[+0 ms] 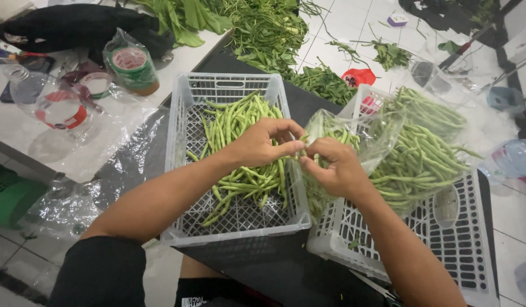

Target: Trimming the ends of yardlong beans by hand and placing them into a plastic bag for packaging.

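A white crate (177,148) on the left held loose green beans (240,122). Over its right edge, the left hand (260,145) and right hand (334,167) met, fingers pinched shut on a clear bag of beans (331,128). Another crate (462,244) sat right, holding bagged beans (422,153).

I'm seeing both hands meeting over the gap between the left crate (177,142) and the right crate (462,250), whose walls are hemming them in. Open room is lying toward me; leafy greens (263,28) are blocking beyond.
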